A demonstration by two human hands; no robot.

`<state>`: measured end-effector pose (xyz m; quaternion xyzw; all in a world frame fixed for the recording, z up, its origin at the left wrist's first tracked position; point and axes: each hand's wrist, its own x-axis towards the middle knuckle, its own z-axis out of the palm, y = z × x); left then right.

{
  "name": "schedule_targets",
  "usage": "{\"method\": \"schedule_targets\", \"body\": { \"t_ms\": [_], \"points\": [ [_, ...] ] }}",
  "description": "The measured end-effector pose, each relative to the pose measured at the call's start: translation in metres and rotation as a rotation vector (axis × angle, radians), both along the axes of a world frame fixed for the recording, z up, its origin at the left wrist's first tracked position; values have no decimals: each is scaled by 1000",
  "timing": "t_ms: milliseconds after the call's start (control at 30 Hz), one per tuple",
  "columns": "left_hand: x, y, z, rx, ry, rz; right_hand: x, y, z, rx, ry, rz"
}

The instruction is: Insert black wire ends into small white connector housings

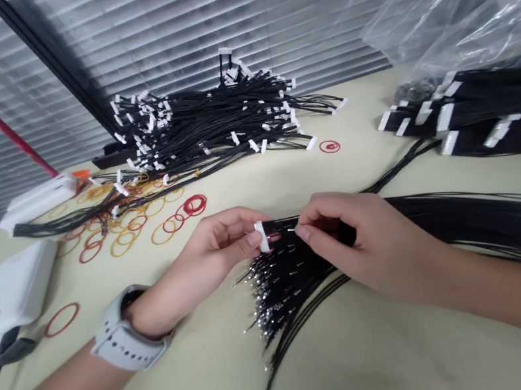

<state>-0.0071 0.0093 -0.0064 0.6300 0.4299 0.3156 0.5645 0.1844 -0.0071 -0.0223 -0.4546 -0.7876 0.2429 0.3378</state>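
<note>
Between the thumb and fingers of my left hand [231, 240] is a white connector [262, 236], held upright with black wires running from it toward the right. My right hand [363, 237] pinches a thin black wire just right of the connector; its bright metal tip [291, 230] points left, apart from the housing. Beneath both hands lies a thick bundle of loose black wires [298, 266]. Their silvery crimped ends [265, 308] fan out below the connector, and the bundle stretches off to the right under my right forearm.
A pile of black cables with white connectors [211, 116] lies at the back. Red and yellow rubber bands [129, 225] are scattered at left, beside two white power banks [10, 293]. More connector-ended cables [501, 105] and a clear plastic bag [454, 6] occupy the right.
</note>
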Motion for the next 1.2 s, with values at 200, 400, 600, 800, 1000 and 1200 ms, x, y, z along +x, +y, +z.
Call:
{"method": "schedule_targets", "body": {
  "t_ms": [200, 400, 600, 800, 1000, 1200],
  "points": [
    [3, -6, -2, 32, 79, -36, 1, -1, -6, 105, -47, 90],
    [5, -11, -3, 25, 16, -34, 0, -3, -8, 158, -59, 129],
    [6, -9, 1, -2, 2, -17, 2, -3, -1, 360, -24, 28],
    [6, -7, -1, -2, -3, -17, 4, 0, -3, 469, -172, 113],
    [6, -9, -1, 17, 15, -27, 3, 0, -8, 497, -118, 131],
    [5, -10, -2, 13, 13, -42, 1, -1, -8, 457, -101, 138]
  ]
}}
